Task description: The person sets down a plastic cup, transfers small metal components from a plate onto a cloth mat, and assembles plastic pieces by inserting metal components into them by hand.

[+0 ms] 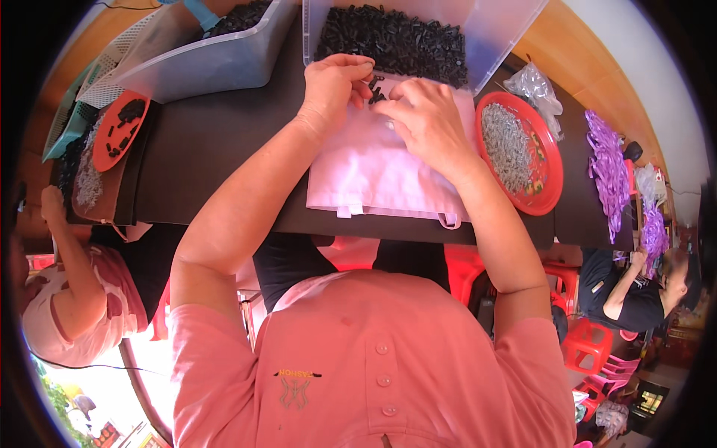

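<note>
My left hand [334, 88] is closed, its fingers curled together near the front of a clear plastic bin. Whatever it pinches is hidden. My right hand [427, 119] bends over the cloth, thumb and fingers drawn in around something too small to make out. Between the two hands lie several small black tubular pieces [376, 91]. Under them is a pink cloth [377, 168] with loops at its near edge. Many more black pieces [392, 41] fill the clear bin [499, 45] just beyond.
On the right is a red tray [551, 168] of small silvery pieces [508, 145], with a clear plastic bag [536, 89] and purple strips [609, 172]. Another bin [216, 71] and an orange plate [112, 153] are at left. People sit on both sides [89, 299] of the dark table [213, 160].
</note>
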A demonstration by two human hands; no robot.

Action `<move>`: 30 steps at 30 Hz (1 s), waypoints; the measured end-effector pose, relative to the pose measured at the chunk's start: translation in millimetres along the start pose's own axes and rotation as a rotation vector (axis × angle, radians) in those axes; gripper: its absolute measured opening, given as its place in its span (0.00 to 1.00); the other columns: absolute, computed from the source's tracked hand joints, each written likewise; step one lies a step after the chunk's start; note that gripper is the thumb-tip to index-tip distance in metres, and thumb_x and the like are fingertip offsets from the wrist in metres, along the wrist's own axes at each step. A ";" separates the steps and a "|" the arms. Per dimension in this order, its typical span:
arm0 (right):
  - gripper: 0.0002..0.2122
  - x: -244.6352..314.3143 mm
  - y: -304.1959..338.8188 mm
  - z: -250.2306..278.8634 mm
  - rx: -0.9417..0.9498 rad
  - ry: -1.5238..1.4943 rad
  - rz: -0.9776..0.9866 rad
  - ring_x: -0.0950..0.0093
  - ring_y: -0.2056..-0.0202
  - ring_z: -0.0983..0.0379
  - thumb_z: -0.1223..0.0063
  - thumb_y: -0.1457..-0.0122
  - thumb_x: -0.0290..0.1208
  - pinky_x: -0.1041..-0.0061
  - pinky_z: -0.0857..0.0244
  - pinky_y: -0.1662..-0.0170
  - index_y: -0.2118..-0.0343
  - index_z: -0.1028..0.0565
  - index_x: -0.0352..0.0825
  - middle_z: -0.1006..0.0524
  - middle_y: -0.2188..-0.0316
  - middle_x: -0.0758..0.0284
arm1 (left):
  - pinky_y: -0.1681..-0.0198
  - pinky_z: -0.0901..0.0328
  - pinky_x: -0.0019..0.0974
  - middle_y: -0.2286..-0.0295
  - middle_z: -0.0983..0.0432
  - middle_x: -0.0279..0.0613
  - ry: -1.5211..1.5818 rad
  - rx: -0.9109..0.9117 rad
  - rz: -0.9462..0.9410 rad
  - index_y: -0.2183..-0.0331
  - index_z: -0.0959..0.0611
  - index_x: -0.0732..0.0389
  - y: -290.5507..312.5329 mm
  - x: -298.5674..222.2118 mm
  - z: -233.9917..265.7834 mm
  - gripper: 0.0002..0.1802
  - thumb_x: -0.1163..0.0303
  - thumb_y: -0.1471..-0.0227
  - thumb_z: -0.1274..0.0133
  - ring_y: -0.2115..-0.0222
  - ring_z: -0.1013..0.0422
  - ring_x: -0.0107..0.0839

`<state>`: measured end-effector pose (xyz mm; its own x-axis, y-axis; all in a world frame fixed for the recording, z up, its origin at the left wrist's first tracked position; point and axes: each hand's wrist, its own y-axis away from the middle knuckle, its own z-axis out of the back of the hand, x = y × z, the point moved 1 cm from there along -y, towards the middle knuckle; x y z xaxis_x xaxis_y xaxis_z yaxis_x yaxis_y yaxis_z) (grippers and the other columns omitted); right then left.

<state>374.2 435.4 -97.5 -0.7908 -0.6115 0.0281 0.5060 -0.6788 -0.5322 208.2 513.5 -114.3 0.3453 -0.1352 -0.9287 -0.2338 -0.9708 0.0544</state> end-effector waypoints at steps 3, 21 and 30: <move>0.10 -0.4 3.3 -9.3 0.017 0.048 0.065 0.70 0.59 0.32 0.43 0.54 0.23 0.68 0.45 0.57 0.67 0.19 0.45 0.28 0.67 0.71 | 0.82 0.37 0.27 0.75 0.25 0.41 -0.022 -0.009 -0.016 0.63 0.19 0.70 1.1 2.7 -2.7 0.10 0.75 0.49 0.45 0.81 0.29 0.26; 0.05 -6.8 8.2 -5.6 0.036 -0.033 0.039 0.72 0.61 0.30 0.45 0.54 0.23 0.70 0.45 0.59 0.73 0.22 0.39 0.28 0.72 0.72 | 0.84 0.39 0.26 0.76 0.24 0.39 -0.132 0.035 -0.124 0.64 0.18 0.68 -2.9 0.0 -2.1 0.10 0.75 0.50 0.43 0.82 0.30 0.23; 0.04 -5.7 10.1 -13.4 0.021 0.068 0.028 0.71 0.62 0.29 0.46 0.53 0.26 0.68 0.44 0.58 0.73 0.22 0.38 0.27 0.71 0.70 | 0.84 0.39 0.25 0.76 0.25 0.38 -0.158 0.059 -0.124 0.64 0.18 0.69 3.4 -2.6 -5.9 0.10 0.75 0.50 0.43 0.82 0.30 0.22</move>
<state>379.1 437.5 -114.4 -0.7973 -0.6019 -0.0444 0.5348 -0.6704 -0.5144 211.9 509.4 -109.5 0.2292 0.0219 -0.9731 -0.2525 -0.9642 -0.0812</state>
